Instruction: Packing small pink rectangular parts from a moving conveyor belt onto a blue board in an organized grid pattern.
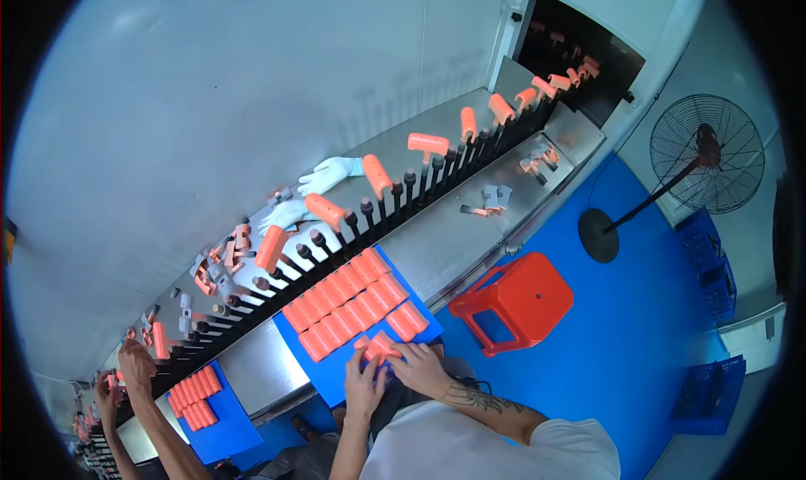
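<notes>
Head view: left grip (pixel 363 385) and right grip (pixel 417 368) both have fingers curled closed on an orange piece (pixel 381 346) at the near edge of the blue board (pixel 332 379); similar orange parts (pixel 343 322) lie in rows beyond.

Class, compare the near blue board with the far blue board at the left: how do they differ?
The near board looks larger in view than the far board.
The near board bears more orange parts, with a short group to the right; the far board bears fewer.
The left hand and right hand overlap the near board in view; no hand overlaps the far board.
Both are blue, with parts in rows.
</notes>
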